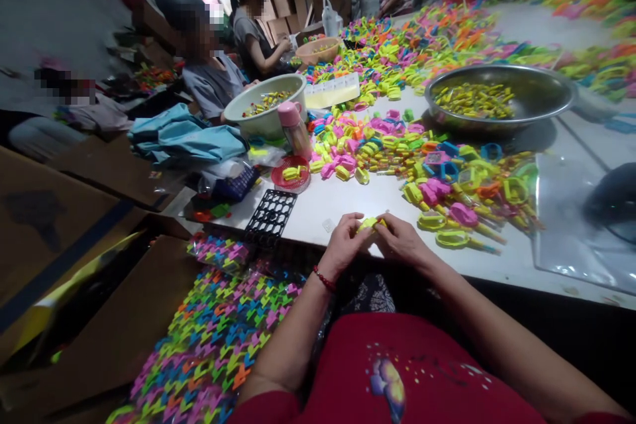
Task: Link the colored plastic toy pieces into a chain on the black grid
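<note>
My left hand [346,238] and my right hand [401,236] meet at the near edge of the white table. Between their fingertips is a small yellow plastic piece [368,224], partly covered by the fingers, so its full shape cannot be made out. Both hands pinch it. Just right of my right hand lie yellow loop-shaped plastic pieces [452,238] with thin sticks attached. Behind the hands spreads a heap of pink, yellow and blue plastic pieces [342,149]. A black plastic grid [271,215] rests at the table edge left of my left hand.
A steel bowl [541,96] and a pale green basin [265,93] hold small yellow pieces. Near a pink-capped bottle [294,126] sits a red basket [278,180]. Bags of colourful pieces [209,338] lie below left, beside cardboard boxes [99,318]. Several other people sit around the table.
</note>
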{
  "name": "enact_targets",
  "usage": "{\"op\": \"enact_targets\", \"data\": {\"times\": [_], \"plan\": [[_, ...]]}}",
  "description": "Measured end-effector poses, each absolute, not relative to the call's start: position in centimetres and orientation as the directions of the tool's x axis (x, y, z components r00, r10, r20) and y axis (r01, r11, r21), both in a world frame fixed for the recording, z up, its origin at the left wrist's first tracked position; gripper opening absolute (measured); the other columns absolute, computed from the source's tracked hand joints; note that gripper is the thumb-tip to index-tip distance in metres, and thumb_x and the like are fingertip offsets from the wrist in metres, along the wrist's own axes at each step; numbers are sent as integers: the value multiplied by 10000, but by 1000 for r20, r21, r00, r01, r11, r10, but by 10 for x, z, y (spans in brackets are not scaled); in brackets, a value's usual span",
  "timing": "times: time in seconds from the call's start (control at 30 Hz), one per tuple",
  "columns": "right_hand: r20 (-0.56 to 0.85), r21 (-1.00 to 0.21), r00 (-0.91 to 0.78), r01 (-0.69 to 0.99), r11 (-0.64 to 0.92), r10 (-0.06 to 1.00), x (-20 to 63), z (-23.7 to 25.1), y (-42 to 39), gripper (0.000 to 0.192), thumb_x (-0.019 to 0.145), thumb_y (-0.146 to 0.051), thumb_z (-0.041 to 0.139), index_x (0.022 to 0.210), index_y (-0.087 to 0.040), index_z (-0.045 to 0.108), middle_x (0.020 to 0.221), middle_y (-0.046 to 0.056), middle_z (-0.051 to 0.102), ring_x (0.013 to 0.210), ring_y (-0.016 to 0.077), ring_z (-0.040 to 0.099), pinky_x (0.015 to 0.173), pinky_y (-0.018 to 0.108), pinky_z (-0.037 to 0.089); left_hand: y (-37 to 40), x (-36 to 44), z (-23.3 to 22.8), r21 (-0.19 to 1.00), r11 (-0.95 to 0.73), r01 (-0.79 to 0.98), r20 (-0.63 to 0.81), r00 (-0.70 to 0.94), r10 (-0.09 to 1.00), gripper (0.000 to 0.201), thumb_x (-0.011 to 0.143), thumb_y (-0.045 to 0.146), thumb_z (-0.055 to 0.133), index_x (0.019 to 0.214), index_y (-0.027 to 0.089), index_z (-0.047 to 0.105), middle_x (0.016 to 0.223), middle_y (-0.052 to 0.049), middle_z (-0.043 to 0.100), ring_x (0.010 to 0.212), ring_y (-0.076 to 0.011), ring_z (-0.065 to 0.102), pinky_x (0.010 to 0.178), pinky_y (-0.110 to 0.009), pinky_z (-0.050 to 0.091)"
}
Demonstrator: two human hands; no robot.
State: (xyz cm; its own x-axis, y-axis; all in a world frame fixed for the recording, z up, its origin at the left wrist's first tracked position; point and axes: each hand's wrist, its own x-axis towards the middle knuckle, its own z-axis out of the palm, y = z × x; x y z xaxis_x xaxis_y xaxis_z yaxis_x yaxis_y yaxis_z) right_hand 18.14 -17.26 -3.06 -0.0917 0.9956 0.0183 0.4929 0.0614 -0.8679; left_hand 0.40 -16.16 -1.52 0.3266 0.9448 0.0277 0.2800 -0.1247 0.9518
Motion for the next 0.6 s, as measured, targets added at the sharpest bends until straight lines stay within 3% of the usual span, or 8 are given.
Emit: {"op": "enact_targets", "data": {"times": [0.1, 0.17, 0.23, 0.37, 0.47, 0.6], "plan": [[-108, -962, -77, 259, -84, 991, 185, -23, -180, 302, 858, -458, 503, 944, -195, 623, 814, 15, 647, 745, 175, 567, 660, 274, 438, -176, 4, -5, 971, -177, 159, 72, 515, 854, 131, 873, 287, 611, 880, 156, 622, 1442, -113, 408, 1201, -217, 526, 973, -332, 477], [-173, -982, -148, 98, -160, 974, 186, -19, -186, 377, 829, -523, 545, 967, -181, 624, 817, 16, 645, 733, 171, 565, 627, 263, 438, -183, 6, -1, 937, -303, 174, 148, 588, 795, 111, 881, 253, 602, 942, 174, 651, 1456, -103, 399, 1291, -232, 459, 1068, -357, 411], [-180, -984, -211, 26, -179, 961, 187, -16, -191, 433, 817, -554, 576, 1013, -171, 627, 841, 23, 647, 759, 175, 575, 645, 265, 453, -186, 8, -1, 896, -390, 211, 199, 594, 779, 132, 892, 259, 594, 972, 183, 667, 1400, -108, 434, 1252, -220, 483, 1065, -355, 412], [-114, -974, -85, 205, -94, 990, 192, -6, -202, 439, 868, -505, 561, 1182, -199, 575, 890, 29, 652, 816, 178, 579, 727, 290, 472, -187, 11, -10, 923, -316, 221, 210, 399, 893, 197, 864, 345, 653, 981, 186, 661, 1196, -94, 484, 1032, -165, 566, 868, -283, 515], [-91, -964, -111, 261, -60, 990, 199, 4, -212, 372, 920, -475, 503, 1175, -212, 571, 892, 27, 646, 796, 169, 575, 709, 287, 473, -188, 11, -12, 942, -253, 220, 198, 245, 949, 235, 826, 393, 700, 905, 176, 650, 1182, -91, 495, 1033, -172, 572, 810, -262, 529], [-81, -980, -202, 195, -41, 976, 202, 13, -222, 377, 926, -485, 508, 1151, -202, 616, 955, 47, 650, 879, 181, 593, 767, 289, 485, -191, 12, -5, 904, -319, 285, 240, 279, 930, 206, 823, 364, 710, 813, 165, 658, 1260, -111, 550, 1120, -209, 583, 883, -303, 522]]}}
